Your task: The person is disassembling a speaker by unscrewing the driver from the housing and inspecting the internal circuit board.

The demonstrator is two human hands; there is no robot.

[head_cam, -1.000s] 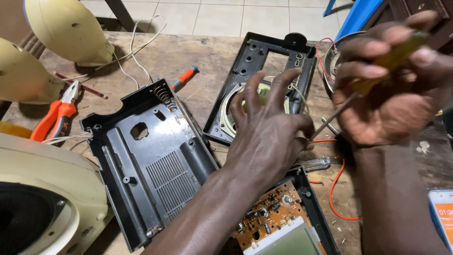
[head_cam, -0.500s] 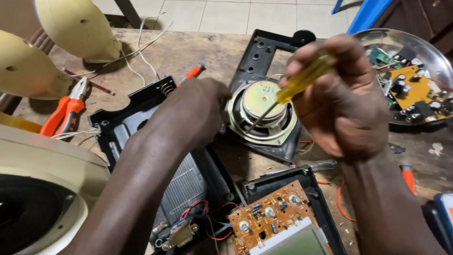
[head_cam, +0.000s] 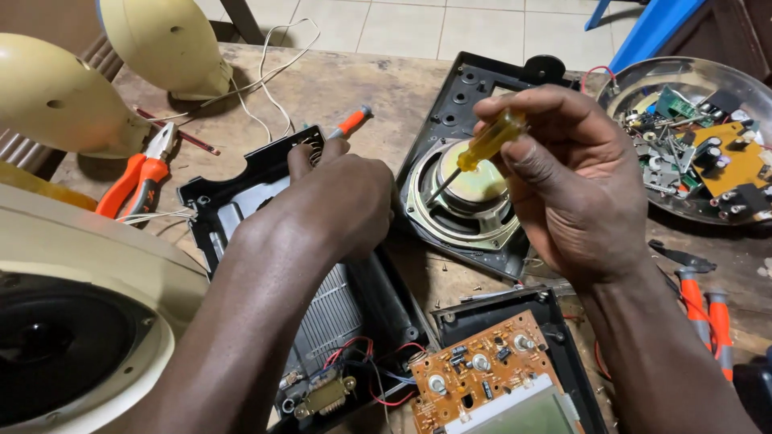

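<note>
My right hand point(head_cam: 571, 185) grips a yellow-handled screwdriver point(head_cam: 478, 153), its tip pointing down-left at the metal frame of a round speaker point(head_cam: 470, 201). The speaker sits in a black plastic front panel point(head_cam: 474, 96). My left hand point(head_cam: 342, 193) rests palm-down on a black plastic back case point(head_cam: 241, 193), fingers curled over its far edge. A small board with red and black wires point(head_cam: 338, 386) lies in the near end of that case. An orange circuit board point(head_cam: 482, 370) sits in another black frame at the bottom centre.
Orange-handled pliers point(head_cam: 137, 181) and two cream lamp shades point(head_cam: 104, 72) lie at left, above a cream speaker cabinet point(head_cam: 72, 321). An orange-handled screwdriver point(head_cam: 350, 122) lies beyond the case. A metal tray point(head_cam: 700, 137) of electronic parts sits at right, with red-handled tools point(head_cam: 708, 309) below it.
My left hand has slid further left onto the back case. My right hand has lowered the screwdriver tip toward the speaker frame. The view has moved slightly closer.
</note>
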